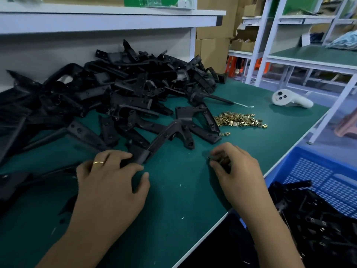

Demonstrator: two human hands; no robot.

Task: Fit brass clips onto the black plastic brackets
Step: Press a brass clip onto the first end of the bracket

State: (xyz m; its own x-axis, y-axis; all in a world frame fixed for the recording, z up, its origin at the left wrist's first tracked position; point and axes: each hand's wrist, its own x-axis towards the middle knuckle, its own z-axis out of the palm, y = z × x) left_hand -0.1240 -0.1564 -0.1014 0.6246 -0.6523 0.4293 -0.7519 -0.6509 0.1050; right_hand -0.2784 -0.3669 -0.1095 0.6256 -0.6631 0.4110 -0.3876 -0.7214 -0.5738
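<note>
your left hand (108,176) grips a bracket (154,146) on the table (183,190); your right hand (233,165) pinches something small and dark, clips (239,119) lying beyond it.

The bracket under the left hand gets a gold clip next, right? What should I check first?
1. Bracket held: ok, the left hand has its grip on the near end.
2. Clip ready in the right hand: cannot tell; its fingers pinch something small and dark.
3. Spare clips within reach: ok, the brass clip pile lies on the mat beyond the right hand.
4. Work space: ok, bare green mat between the hands.
5. Blue crate for finished parts: ok, beside the table on the right, already holding black parts.
</note>
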